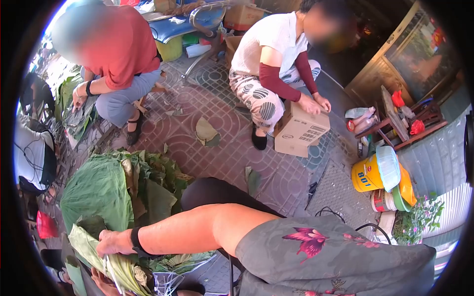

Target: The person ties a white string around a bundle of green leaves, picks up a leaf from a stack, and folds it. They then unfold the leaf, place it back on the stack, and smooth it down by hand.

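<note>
A long folded bundle of lotus leaves point(89, 246), pale green with pale stalk-like strips at its lower end, lies across the lower left. My right hand point(116, 243), with a black band on its wrist, is closed around the bundle's upper side. My left hand point(102, 282) shows only partly at the bottom edge, with its fingers against the bundle's underside; the rest is hidden. Just beyond my hands rises a large pile of lotus leaves point(98, 190), green on the near side and drier and browner towards the right.
A person in a red top point(123, 44) crouches over more leaves at upper left. Another person point(269, 54) has both hands on a cardboard box point(301, 130). Loose leaf pieces point(206, 132) lie on the paving. A yellow bucket point(365, 173) and low wooden shelf point(395, 121) stand right.
</note>
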Demonstrator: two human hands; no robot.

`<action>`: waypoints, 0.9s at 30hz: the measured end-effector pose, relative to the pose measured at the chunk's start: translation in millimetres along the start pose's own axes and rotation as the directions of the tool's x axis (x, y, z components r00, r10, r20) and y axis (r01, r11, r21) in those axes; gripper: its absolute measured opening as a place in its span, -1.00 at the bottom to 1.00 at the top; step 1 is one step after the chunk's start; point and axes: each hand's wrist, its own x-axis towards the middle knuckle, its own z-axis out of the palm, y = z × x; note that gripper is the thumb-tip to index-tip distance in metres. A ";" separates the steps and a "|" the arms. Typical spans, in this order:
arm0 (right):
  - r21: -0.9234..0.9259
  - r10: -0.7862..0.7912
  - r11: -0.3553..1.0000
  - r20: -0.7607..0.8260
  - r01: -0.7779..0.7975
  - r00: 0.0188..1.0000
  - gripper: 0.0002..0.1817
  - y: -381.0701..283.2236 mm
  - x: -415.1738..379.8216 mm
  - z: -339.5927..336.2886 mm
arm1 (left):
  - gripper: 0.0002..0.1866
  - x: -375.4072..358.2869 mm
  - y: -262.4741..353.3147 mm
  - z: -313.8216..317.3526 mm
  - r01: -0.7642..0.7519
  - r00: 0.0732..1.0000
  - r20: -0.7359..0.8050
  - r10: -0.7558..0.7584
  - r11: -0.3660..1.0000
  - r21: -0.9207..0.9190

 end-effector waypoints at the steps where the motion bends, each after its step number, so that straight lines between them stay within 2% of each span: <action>1: -0.017 -0.027 0.999 0.028 0.027 0.999 -0.44 -3.4 -4.4 -6.8 | -0.19 -5.6 -9.2 1.0 -0.100 0.990 -0.087 0.112 0.986 0.133; 3: 0.056 -0.031 0.998 0.074 0.027 0.997 -0.46 -12.5 -22.0 -14.4 | -0.27 -22.0 -34.9 5.9 -0.248 0.913 -0.205 0.353 0.879 0.407; 4: 0.084 -0.034 0.996 0.092 0.026 0.995 -0.46 -16.6 -27.3 -18.3 | -0.31 -24.3 -4.6 18.5 -0.302 0.893 -0.244 0.379 0.905 0.300; 5: 0.049 -0.107 0.993 0.039 0.105 0.994 -0.55 -14.6 -25.4 -17.3 | -0.29 -25.8 12.4 24.6 -0.284 0.904 -0.254 0.344 0.927 0.244; 7: 0.058 -0.131 0.990 0.033 0.129 0.991 -0.59 -10.5 -7.7 -13.9 | -0.26 -29.3 47.5 38.6 -0.275 0.928 -0.229 0.293 0.955 0.107; 8: 0.065 -0.144 0.988 0.031 0.141 0.989 -0.61 -7.6 1.4 -10.9 | -0.20 -34.8 54.0 41.9 -0.190 0.951 -0.237 0.198 0.980 0.058; 10: 0.137 -0.099 0.985 -0.021 0.101 0.995 -0.65 -9.3 2.3 -9.2 | -0.11 -41.6 58.8 49.8 -0.127 0.967 -0.222 0.122 0.992 -0.011; 13: 0.212 -0.017 0.977 -0.020 0.020 1.000 -0.64 -12.6 2.0 -10.9 | -0.07 -51.4 70.8 59.6 -0.187 0.957 -0.203 0.206 0.976 0.108; 16: 0.252 -0.003 0.968 -0.029 0.010 1.000 -0.65 -12.1 4.9 -11.1 | -0.06 -58.1 68.6 59.5 -0.035 0.977 -0.204 0.060 0.992 0.123; 19: 0.238 -0.014 0.971 -0.032 0.022 0.999 -0.65 -7.0 15.7 -10.9 | -0.17 -54.1 75.4 62.0 0.063 0.987 -0.152 -0.056 0.997 0.038; 21: 0.235 -0.038 0.971 -0.019 0.041 0.999 -0.65 -2.9 22.4 -11.9 | -0.18 -54.2 75.3 67.2 0.087 0.991 -0.109 -0.082 0.996 0.037; 27: 0.188 0.026 0.982 0.040 -0.033 0.999 -0.66 -3.9 15.5 -15.0 | -0.19 -62.6 62.5 82.7 0.139 0.990 0.024 -0.141 0.986 0.094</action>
